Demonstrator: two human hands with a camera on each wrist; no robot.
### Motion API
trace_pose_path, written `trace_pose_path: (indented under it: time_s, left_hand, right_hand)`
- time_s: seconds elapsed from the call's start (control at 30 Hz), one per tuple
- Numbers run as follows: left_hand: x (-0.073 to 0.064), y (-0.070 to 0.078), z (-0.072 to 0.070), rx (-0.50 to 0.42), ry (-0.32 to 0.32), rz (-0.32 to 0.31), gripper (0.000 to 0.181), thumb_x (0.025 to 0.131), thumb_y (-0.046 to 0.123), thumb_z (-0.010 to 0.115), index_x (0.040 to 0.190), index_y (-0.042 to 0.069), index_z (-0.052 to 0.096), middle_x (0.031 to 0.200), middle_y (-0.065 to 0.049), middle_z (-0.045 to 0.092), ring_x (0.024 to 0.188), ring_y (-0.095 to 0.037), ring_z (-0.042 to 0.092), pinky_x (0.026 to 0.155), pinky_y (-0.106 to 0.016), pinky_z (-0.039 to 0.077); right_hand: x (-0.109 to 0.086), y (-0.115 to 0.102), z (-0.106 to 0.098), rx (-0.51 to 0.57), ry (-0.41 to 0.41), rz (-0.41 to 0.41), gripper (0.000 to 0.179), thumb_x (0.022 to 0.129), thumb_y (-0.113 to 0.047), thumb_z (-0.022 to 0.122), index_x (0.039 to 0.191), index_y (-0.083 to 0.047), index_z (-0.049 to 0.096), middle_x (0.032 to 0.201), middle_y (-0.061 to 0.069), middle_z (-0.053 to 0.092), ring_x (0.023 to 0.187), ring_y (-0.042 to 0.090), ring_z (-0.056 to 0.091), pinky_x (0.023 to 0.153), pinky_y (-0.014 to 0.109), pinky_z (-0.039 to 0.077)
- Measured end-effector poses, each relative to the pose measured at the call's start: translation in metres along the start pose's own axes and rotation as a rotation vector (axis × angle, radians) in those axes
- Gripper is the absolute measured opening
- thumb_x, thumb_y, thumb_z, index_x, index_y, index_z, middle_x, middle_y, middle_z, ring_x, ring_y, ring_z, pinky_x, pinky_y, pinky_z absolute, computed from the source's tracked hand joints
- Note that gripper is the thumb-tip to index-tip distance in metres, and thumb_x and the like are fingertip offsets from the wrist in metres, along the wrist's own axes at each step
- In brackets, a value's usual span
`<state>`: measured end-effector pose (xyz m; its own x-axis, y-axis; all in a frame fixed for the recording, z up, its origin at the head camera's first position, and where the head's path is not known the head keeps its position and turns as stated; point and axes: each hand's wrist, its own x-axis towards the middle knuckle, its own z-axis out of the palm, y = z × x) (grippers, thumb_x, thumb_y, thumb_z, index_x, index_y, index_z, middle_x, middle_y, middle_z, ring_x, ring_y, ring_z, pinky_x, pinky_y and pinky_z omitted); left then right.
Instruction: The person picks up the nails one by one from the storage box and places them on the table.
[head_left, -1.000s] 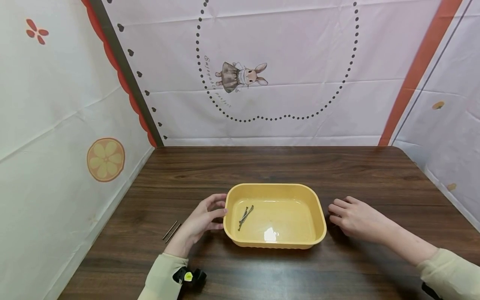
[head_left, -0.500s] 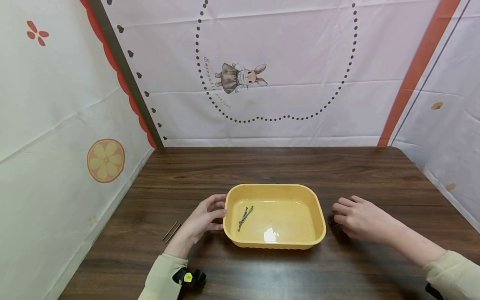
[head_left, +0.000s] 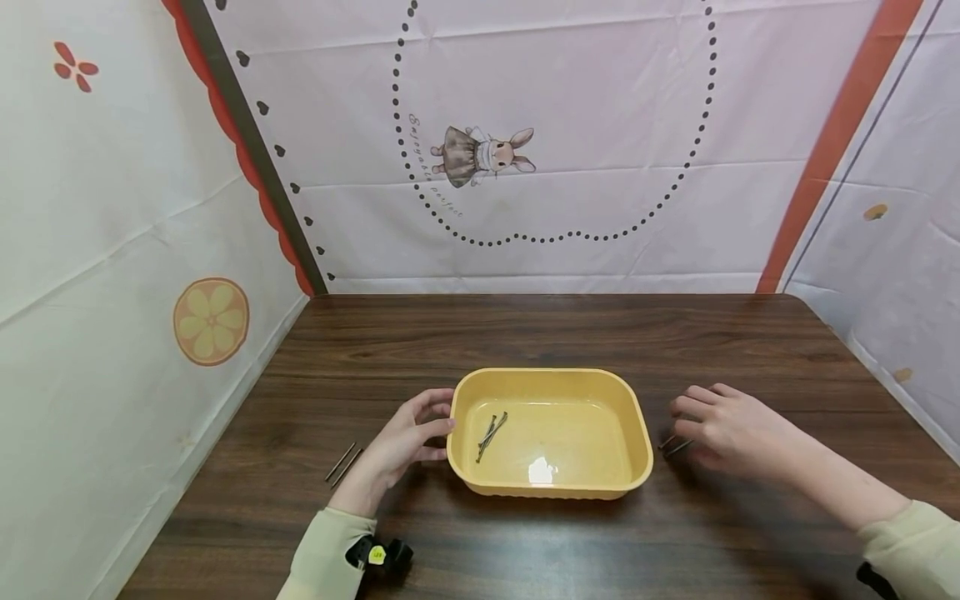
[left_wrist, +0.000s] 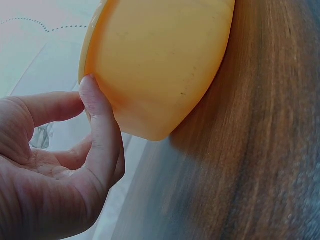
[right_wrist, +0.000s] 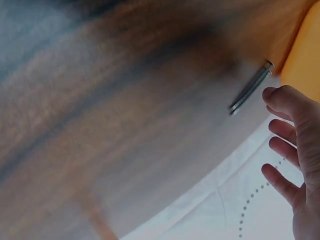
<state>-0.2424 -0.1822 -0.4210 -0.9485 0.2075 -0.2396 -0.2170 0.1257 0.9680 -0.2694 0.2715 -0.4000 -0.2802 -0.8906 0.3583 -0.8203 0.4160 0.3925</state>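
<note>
A yellow plastic bin [head_left: 551, 492] stands mid-table, with several nails [head_left: 491, 436] lying inside at its left. My left hand [head_left: 397, 437] touches the bin's left wall from outside, its fingertips at the rim; the left wrist view shows the thumb against the yellow wall [left_wrist: 165, 60]. To the right of the bin, my right hand [head_left: 731, 433] hovers close over the table with bent, loose fingers. Just beyond its fingertips, a pair of nails [right_wrist: 250, 90] lies side by side on the wood, apart from the fingers in the right wrist view. The hand partly covers these nails in the head view.
Two more nails [head_left: 343, 463] lie on the dark wooden table [head_left: 525, 333], left of my left wrist. A white printed cloth [head_left: 600, 167] hangs behind the table and along both sides. A black wrist strap [head_left: 378, 554] sits over the left sleeve.
My right hand has drawn a little to the right, away from the bin, uncovering the nails beside it. The left hand and the bin keep their places.
</note>
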Motion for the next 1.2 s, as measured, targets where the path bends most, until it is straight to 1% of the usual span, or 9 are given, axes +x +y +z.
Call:
trace_pose_path:
  time_s: [0.13,0.23,0.37,0.5,0.6,0.8,0.93,1.03,1.2]
  left_hand:
    - [0.000,0.000,0.000,-0.005,0.003,-0.002,0.051,0.094,0.009,0.060,0.142,0.009,0.045,0.121,-0.012,0.050,0.086,-0.014,0.062,0.065,-0.025,0.057]
    - [0.000,0.000,0.000,-0.006,0.005,-0.002,0.051,0.094,0.009,0.060,0.142,0.009,0.045,0.121,-0.012,0.050,0.086,-0.013,0.062,0.065,-0.025,0.057]
    - [-0.001,-0.001,-0.001,-0.004,0.005,0.000,0.051,0.094,0.009,0.060,0.143,0.008,0.044,0.121,-0.012,0.050,0.087,-0.013,0.062,0.066,-0.026,0.058]
    - [-0.001,-0.001,-0.001,-0.004,0.006,-0.003,0.051,0.094,0.008,0.060,0.143,0.008,0.045,0.121,-0.013,0.050,0.088,-0.014,0.062,0.067,-0.026,0.058]
    - [-0.002,0.000,-0.001,-0.004,0.010,-0.008,0.050,0.095,0.009,0.060,0.142,0.009,0.045,0.122,-0.013,0.050,0.089,-0.015,0.062,0.067,-0.026,0.058]
    - [-0.002,0.001,0.000,-0.003,0.017,-0.009,0.050,0.095,0.009,0.060,0.142,0.009,0.045,0.123,-0.013,0.050,0.090,-0.016,0.062,0.067,-0.027,0.058]
    - [-0.002,0.001,0.000,-0.002,0.018,-0.006,0.049,0.095,0.009,0.060,0.142,0.009,0.046,0.123,-0.014,0.050,0.090,-0.016,0.062,0.068,-0.027,0.058]
    - [-0.002,0.001,0.000,-0.001,0.016,-0.005,0.049,0.095,0.009,0.060,0.142,0.009,0.046,0.123,-0.014,0.050,0.090,-0.016,0.062,0.068,-0.027,0.058]
    - [-0.002,0.002,0.001,-0.004,0.013,-0.004,0.049,0.095,0.009,0.060,0.142,0.009,0.046,0.123,-0.014,0.050,0.089,-0.015,0.063,0.068,-0.027,0.058]
  right_hand:
    - [0.004,0.006,-0.010,-0.008,-0.008,0.020,0.041,0.053,-0.027,0.089,0.086,-0.021,0.066,0.099,-0.002,0.064,0.091,0.018,0.057,0.066,0.039,0.046]
    - [0.009,0.012,-0.019,-0.016,0.008,0.024,0.039,0.055,-0.024,0.086,0.088,-0.020,0.066,0.100,-0.001,0.065,0.093,0.019,0.058,0.070,0.041,0.047]
    - [0.020,0.022,-0.031,-0.018,0.036,0.011,0.039,0.055,-0.020,0.083,0.091,-0.018,0.067,0.101,0.001,0.066,0.095,0.022,0.060,0.076,0.044,0.050]
    - [0.032,0.030,-0.041,-0.027,0.054,-0.010,0.040,0.055,-0.018,0.083,0.091,-0.016,0.067,0.103,0.004,0.068,0.096,0.025,0.061,0.083,0.045,0.050]
    - [0.041,0.034,-0.046,-0.028,0.071,-0.025,0.040,0.054,-0.016,0.083,0.091,-0.015,0.067,0.104,0.005,0.069,0.097,0.026,0.062,0.087,0.045,0.049]
    - [0.058,0.039,-0.053,-0.010,0.086,-0.044,0.037,0.058,-0.016,0.079,0.094,-0.015,0.067,0.109,0.004,0.070,0.102,0.027,0.063,0.096,0.043,0.042]
    - [0.071,0.039,-0.057,-0.010,0.089,-0.059,0.039,0.059,-0.017,0.080,0.096,-0.015,0.068,0.111,0.004,0.070,0.103,0.027,0.064,0.098,0.041,0.041]
    - [0.081,0.037,-0.058,-0.006,0.093,-0.076,0.039,0.060,-0.017,0.080,0.097,-0.015,0.068,0.111,0.004,0.070,0.102,0.027,0.064,0.096,0.041,0.043]
    - [0.100,0.032,-0.057,0.007,0.095,-0.099,0.033,0.066,-0.020,0.080,0.097,-0.015,0.069,0.111,0.003,0.070,0.103,0.025,0.063,0.094,0.043,0.048]
